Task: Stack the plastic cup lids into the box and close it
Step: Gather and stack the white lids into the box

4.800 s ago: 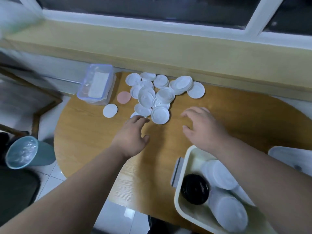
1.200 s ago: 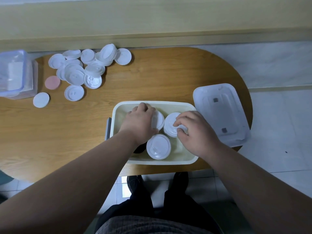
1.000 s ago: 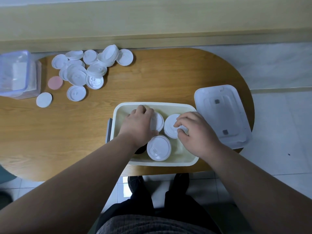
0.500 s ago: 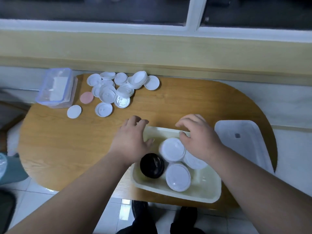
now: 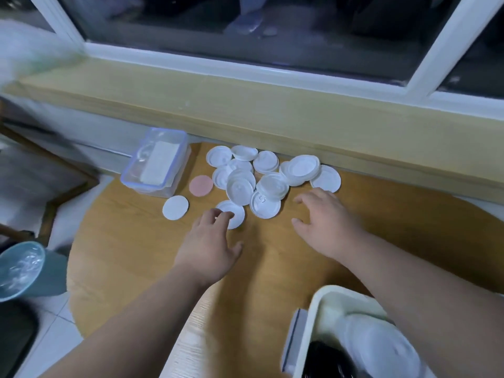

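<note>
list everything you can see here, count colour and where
cup lids: about a dozen, overlapping, white, far edge of the table
white disc: one, white, left of the pile
pink disc: one, pink, between container and pile
container: one, clear, bluish rim, far left
box: one, cream, open, near right
stacked lids: blurred, white, inside the box
black lid: one, black, inside the box
table: one, wood
bin: one, blue, floor at left
left hand: open, fingertips at the nearest lid
right hand: open, right of the pile
</note>
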